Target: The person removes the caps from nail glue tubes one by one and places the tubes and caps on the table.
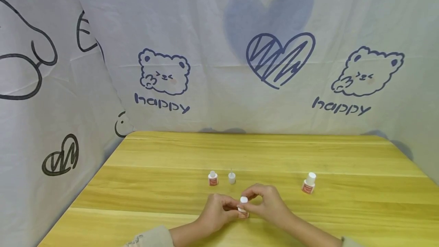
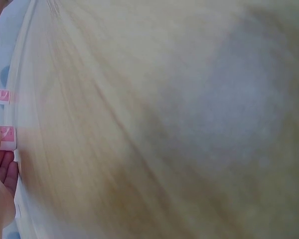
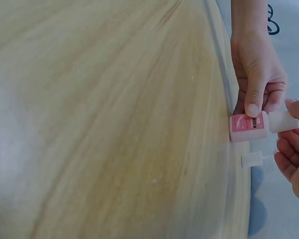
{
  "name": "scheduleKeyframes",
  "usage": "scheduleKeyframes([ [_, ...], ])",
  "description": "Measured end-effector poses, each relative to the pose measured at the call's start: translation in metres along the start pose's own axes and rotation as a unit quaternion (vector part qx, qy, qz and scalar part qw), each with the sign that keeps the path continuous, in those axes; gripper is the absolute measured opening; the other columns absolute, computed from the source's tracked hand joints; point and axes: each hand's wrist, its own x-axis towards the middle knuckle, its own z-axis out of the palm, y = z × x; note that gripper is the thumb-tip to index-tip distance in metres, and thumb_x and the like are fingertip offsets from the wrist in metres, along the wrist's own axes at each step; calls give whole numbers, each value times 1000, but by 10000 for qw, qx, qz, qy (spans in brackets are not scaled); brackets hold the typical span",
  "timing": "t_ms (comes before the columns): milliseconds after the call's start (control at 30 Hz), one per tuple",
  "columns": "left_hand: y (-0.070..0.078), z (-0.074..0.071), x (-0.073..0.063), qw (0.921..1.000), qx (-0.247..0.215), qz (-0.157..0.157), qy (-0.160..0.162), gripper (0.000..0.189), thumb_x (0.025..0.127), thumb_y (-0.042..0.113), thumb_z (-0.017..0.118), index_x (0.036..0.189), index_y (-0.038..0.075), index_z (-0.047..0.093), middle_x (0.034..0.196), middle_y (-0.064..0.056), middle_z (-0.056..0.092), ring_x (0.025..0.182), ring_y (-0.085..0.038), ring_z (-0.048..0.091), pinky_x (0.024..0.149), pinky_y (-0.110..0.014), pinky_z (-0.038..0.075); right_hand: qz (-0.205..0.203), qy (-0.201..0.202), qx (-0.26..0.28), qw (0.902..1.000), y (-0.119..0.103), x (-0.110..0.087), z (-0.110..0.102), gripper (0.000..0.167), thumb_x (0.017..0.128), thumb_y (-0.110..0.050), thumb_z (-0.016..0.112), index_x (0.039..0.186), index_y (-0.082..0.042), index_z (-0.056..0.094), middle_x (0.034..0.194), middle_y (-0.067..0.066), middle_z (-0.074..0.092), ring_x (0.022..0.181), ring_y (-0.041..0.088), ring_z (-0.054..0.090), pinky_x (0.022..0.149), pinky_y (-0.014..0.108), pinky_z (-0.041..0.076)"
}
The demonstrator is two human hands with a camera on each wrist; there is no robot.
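Low over the near middle of the table, my left hand (image 1: 216,212) grips a small white bottle (image 3: 249,127) with a pink label, its thumb on the label. The fingers of my right hand (image 1: 271,203) pinch the white cap (image 1: 244,199) at the bottle's top. Just beyond the hands stands a similar bottle (image 1: 213,180), showing a narrower, paler top. Beside it a white cap (image 1: 231,178) rests upside down, a thin stem pointing up. Farther right stands a third bottle (image 1: 308,183) with its tall white cap on.
The wooden table (image 1: 154,170) has a yellow striped grain and rounded far corners. A white cloth (image 1: 212,87) with bear and heart drawings hangs behind it and along the left side.
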Motion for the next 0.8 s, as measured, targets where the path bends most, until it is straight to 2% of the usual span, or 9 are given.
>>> scheduleKeyframes([
  [100,1,-1,-1,10000,54,-29,27,16,74,9,76,86,-1,73,81,-13,72,71,-11,69,62,-10,52,-72,190,-196,9996,-2,0,1,9,75,-9,76,81,-6,70,80,4,71,75,4,62,70,23,55],
  [233,0,-1,-1,10000,43,-30,-12,18,74,11,76,87,-1,73,81,-13,72,71,-9,69,63,-11,52,10,184,-160,9997,-4,0,1,8,75,-9,76,80,-6,70,79,4,71,74,4,62,69,23,54],
  [467,-2,0,0,9999,-123,44,-62,19,74,12,75,88,-1,73,82,-14,72,72,-9,69,63,-13,54,143,-26,-22,9999,-4,1,-2,7,77,-10,74,81,-6,71,81,4,71,76,4,62,72,21,53],
  [800,-1,-2,0,9999,22,-85,-55,14,74,6,75,85,-3,72,80,-14,72,69,-2,67,62,-12,53,315,-358,111,9988,-5,2,-5,12,79,-13,72,86,-3,70,86,6,71,79,5,62,74,23,53],
])
